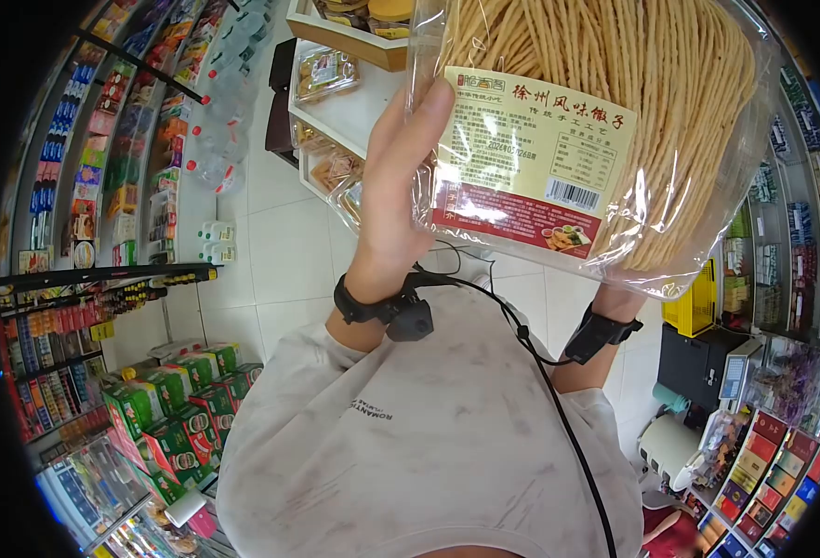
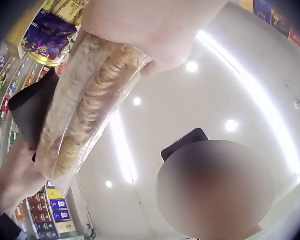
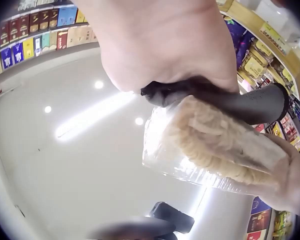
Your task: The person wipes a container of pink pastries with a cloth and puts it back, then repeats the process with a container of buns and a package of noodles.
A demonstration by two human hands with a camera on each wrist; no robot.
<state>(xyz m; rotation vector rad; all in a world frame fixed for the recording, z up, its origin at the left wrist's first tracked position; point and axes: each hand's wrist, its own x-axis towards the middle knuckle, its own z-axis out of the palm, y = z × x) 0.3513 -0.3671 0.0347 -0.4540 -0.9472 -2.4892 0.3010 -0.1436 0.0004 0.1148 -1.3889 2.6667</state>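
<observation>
A clear plastic pack (image 1: pixel 689 130) of thin golden fried dough strands is held up in the head view, its cream and red label facing the camera. My left hand (image 1: pixel 391 181) grips its left edge, thumb on the label side. Most of my right hand is hidden behind the pack's lower right corner in the head view. In the right wrist view, my right hand (image 3: pixel 165 45) curls round a black object (image 3: pixel 260 105) with a rounded end, right against the pack. From the left wrist, this dark object (image 2: pixel 35 102) widens at one end; its kind I cannot tell.
Stocked shelves (image 1: pixel 103 139) curve along the left, with green and red cartons (image 1: pixel 168 409) stacked below. A white display stand (image 1: pixel 350 98) with packaged food lies beyond my left hand. A yellow basket (image 1: pixel 698 302) is at right. A black cable (image 1: pixel 549 391) crosses the shirt.
</observation>
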